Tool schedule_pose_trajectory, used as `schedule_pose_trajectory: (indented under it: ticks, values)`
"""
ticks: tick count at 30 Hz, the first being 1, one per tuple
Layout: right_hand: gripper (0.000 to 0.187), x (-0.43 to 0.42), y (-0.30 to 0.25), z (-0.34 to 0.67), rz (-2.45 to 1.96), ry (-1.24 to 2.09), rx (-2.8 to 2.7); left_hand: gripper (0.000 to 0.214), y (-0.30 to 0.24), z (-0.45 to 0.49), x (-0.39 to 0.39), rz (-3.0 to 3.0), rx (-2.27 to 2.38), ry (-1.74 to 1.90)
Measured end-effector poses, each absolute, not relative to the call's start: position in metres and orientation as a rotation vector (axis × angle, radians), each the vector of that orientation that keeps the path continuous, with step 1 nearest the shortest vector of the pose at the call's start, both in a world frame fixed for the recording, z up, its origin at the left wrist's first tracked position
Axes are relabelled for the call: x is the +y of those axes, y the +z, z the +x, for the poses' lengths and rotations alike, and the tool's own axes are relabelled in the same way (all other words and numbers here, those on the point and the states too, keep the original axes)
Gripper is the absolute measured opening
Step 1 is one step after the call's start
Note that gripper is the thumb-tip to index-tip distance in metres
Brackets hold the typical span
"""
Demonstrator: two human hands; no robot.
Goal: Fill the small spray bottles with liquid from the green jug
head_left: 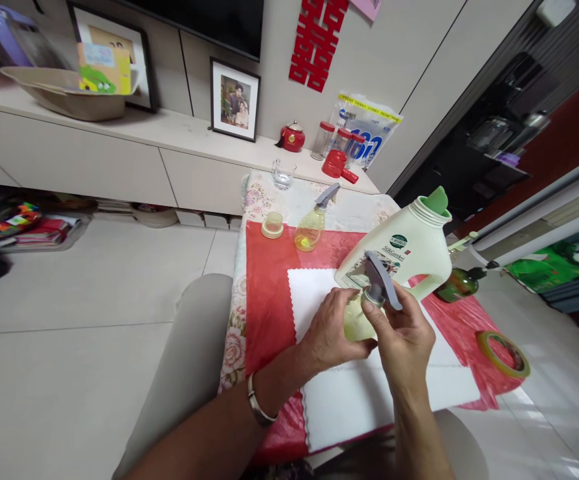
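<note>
My left hand (326, 330) is wrapped round the body of a clear yellowish spray bottle (356, 321). At its neck, my right hand (406, 327) grips the grey spray head (382, 279), thumb against the collar. Whether the collar is fully screwed on I cannot tell. Right behind stands a large cream detergent jug (404, 233) with its mouth uncapped and a green piece in the opening. A second spray bottle (311, 228) with a little yellow liquid stands farther back, beside a pale cap (272, 225).
Under my hands a white sheet (342, 420) lies on a red cover (269, 300). A tape roll (504, 355) and a dark green pump bottle (459, 285) are on the right. A glass cup (283, 175) sits at the back, before a low cabinet (209, 183).
</note>
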State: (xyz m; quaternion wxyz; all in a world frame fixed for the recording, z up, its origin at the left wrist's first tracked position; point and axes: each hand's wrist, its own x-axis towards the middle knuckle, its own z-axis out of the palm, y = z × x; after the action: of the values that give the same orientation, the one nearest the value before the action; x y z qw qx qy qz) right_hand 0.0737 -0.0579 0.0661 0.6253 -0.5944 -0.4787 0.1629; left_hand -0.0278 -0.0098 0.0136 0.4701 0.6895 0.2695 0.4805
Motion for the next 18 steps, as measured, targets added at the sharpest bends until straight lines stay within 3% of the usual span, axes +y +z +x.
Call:
schedule_pose_trajectory:
  ticks: [10, 15, 18]
  values:
    - [0.017, -0.058, 0.132, 0.07, -1.0, 0.229, -0.998, 0.079, 0.013, -0.028, -0.01, 1.7, 0.742, 1.131]
    - [0.019, -0.072, 0.176, 0.076, -1.0, -0.031, -0.972, 0.077, 0.01, -0.027, -0.006, 1.655, 0.853, 1.192]
    - [0.017, -0.079, 0.179, 0.096, -1.026, 0.008, -0.968, 0.076, 0.011, -0.027, -0.004, 1.607, 0.932, 1.26]
